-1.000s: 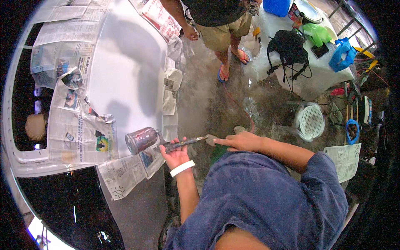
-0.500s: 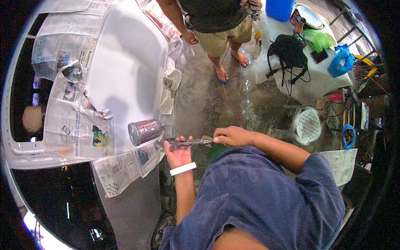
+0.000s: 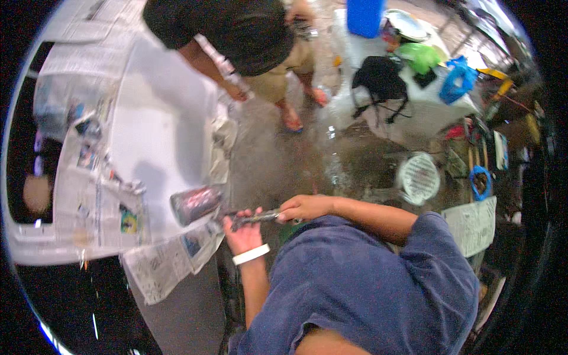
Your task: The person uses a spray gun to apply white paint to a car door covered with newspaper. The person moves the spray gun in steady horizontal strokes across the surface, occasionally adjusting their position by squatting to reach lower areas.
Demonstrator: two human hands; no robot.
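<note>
A paint spray gun lies sideways in front of me, its stained, reddish-grey cup toward the white panel. Palm up, my left hand supports the gun's body, with fingertips showing past its far side. A white band circles that wrist. My right hand is closed round the gun's rear end, at the right. Close beyond the cup is the white panel of a vehicle, with shadows across it. Newspaper covers the edge nearest my left hand. Motion blurs the finer parts of the gun.
Another person in a dark shirt leans beside the panel's far right edge. At the back right, a covered table bears a black bag, a green bag and a blue bag. A perforated white stool stands on the wet floor.
My view has shifted, so most things sit further left. The other person has leaned left toward the panel. Both my hands keep the spray gun in much the same hold.
</note>
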